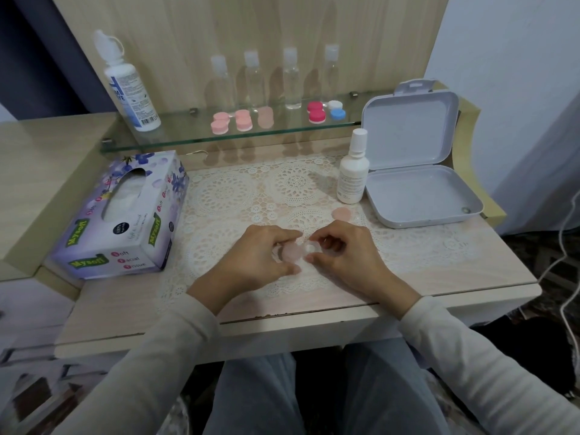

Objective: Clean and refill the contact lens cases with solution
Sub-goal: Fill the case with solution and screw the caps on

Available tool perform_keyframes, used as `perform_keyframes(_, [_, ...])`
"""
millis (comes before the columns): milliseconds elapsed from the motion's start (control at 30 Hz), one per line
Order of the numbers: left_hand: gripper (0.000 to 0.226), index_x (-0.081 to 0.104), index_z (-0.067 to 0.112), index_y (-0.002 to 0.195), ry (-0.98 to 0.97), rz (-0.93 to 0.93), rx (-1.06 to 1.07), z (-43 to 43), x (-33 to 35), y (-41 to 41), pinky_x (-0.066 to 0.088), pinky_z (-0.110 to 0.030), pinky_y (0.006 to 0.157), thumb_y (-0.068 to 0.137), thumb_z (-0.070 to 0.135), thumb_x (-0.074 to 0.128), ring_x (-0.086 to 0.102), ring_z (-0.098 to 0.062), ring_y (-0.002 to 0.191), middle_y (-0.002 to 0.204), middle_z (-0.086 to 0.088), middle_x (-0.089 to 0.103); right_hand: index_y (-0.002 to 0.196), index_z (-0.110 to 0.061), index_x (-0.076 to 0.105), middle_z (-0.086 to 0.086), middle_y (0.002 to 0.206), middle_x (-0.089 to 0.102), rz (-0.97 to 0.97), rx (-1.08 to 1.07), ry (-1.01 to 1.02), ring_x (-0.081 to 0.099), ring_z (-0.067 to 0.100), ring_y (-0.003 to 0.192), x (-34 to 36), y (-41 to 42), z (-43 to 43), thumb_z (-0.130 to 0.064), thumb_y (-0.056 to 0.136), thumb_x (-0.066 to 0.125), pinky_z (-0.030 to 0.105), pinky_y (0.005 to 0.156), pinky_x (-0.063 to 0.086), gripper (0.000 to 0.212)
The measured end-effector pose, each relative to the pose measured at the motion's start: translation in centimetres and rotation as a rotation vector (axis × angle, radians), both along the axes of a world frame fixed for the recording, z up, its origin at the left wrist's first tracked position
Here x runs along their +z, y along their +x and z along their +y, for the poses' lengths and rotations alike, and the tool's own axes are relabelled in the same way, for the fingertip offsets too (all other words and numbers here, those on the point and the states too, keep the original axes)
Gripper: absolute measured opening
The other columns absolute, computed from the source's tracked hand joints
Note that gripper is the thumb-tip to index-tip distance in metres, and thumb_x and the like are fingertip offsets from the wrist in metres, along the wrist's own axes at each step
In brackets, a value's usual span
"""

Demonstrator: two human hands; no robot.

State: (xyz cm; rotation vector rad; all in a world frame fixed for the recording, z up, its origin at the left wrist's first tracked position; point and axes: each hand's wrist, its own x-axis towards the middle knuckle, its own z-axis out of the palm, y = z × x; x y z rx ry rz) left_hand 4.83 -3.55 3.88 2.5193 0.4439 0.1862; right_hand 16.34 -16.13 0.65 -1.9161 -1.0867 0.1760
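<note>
Pink lens case (290,252) lies lengthwise left-to-right, left hand (259,257) and right hand (343,257) each pinching an end.

Brightness: moderate, even, soft indoor light.
Source: from the right; shadows of clear bottles (290,78) falling left on back panel (175,42).
Glare: pale reflections in glass shelf (175,142).
Sharpness: soft overall; lens case (293,251) at centre blurred and washed out.
Distortion: wide-angle bending, table (423,277) edges curved near borders.
Corners: darker at upper left.
</note>
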Motion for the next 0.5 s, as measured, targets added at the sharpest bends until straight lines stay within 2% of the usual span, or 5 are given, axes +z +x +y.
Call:
perform_keyframes(67, [0.049, 0.063, 0.013, 0.113, 0.04, -0.008, 0.063, -0.11, -0.18, 0.09, 0.043, -0.018, 0.085, 0.07, 0.03, 0.078, 0.056, -0.01, 0.094, 0.101, 0.001, 0.062, 0.087, -0.012, 0.071, -0.011, 0.072, 0.058, -0.003, 0.0, 0.002, 0.053, 0.004, 0.067, 0.03, -0.02, -0.02, -0.019, 0.067, 0.081, 0.011, 0.063, 0.041, 0.024])
perform_keyframes(167, [0.032, 0.069, 0.011, 0.101, 0.055, -0.034, 0.079, -0.32, 0.01, 0.14, 0.044, -0.02, 0.076, 0.073, 0.025, 0.075, 0.056, -0.013, 0.082, 0.086, -0.001, 0.061, 0.087, -0.013, 0.071, -0.014, 0.071, 0.056, -0.003, 0.003, 0.003, 0.052, 0.003, 0.067, 0.01, -0.02, -0.02, -0.019, 0.067, 0.081, 0.011, 0.063, 0.041, 0.023])
perform_keyframes(300, [0.021, 0.068, 0.006, 0.102, 0.08, 0.024, 0.0, -0.37, 0.48, 0.22, 0.044, -0.035, 0.085, 0.083, 0.014, 0.065, 0.057, -0.021, 0.091, 0.095, -0.011, 0.066, 0.085, -0.012, 0.07, -0.008, 0.073, 0.059, -0.001, 0.0, 0.008, 0.053, 0.005, 0.067, -0.11, 0.02, 0.04, -0.017, 0.066, 0.081, 0.013, 0.063, 0.042, 0.022])
perform_keyframes(367, [0.025, 0.066, 0.009, 0.109, 0.061, 0.027, -0.015, -0.4, 0.52, 0.19, 0.044, -0.033, 0.088, 0.085, 0.008, 0.061, 0.057, -0.02, 0.099, 0.104, -0.007, 0.067, 0.085, -0.012, 0.07, -0.006, 0.074, 0.061, -0.006, 0.001, 0.011, 0.053, 0.005, 0.067, -0.16, 0.03, 0.11, -0.018, 0.066, 0.081, 0.013, 0.063, 0.042, 0.022])
perform_keyframes(500, [0.019, 0.069, 0.008, 0.101, 0.079, 0.003, -0.03, -0.32, 0.12, 0.18, 0.04, -0.021, 0.079, 0.084, 0.012, 0.063, 0.055, -0.02, 0.098, 0.101, -0.006, 0.065, 0.085, -0.012, 0.07, -0.008, 0.073, 0.06, -0.015, 0.001, 0.007, 0.053, 0.004, 0.067, -0.13, 0.02, 0.08, -0.018, 0.066, 0.081, 0.013, 0.063, 0.042, 0.023])
